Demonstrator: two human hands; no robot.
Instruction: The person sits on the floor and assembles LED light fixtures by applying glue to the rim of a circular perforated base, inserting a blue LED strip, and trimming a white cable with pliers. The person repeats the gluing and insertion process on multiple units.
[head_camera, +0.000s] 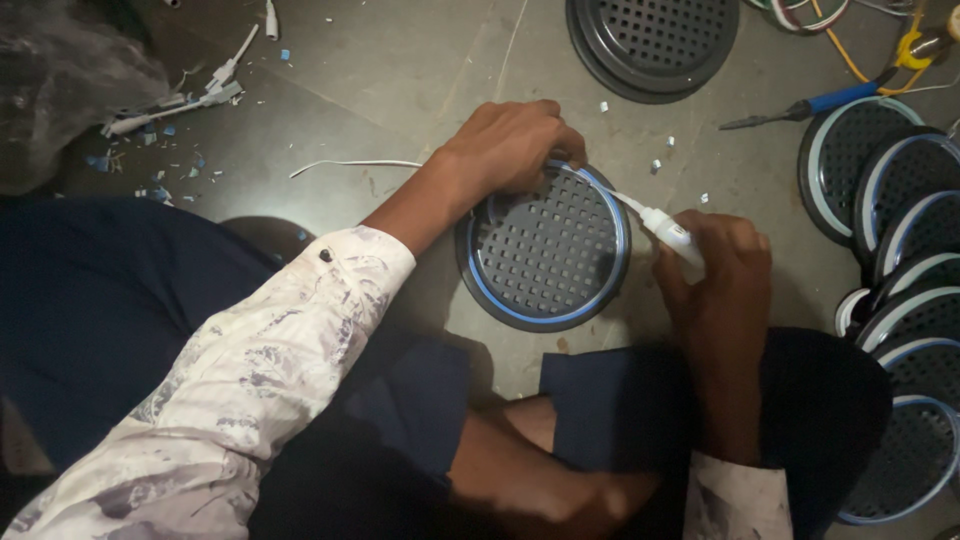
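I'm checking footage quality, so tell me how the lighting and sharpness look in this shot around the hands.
Head view: dim, uneven light; the lap and lower frame sink into shadow. The left hand on the round perforated cover is fairly sharp; the right hand holding the white connector is slightly soft. No strong glare.

One thing here may count as packaging: a crumpled bag of clear, greyish plastic film (55, 80) lying on the floor in the top left corner, shapeless and creased, with light glinting off its folds. What it holds cannot be made out. No labels, signs or screens show anywhere in the view.
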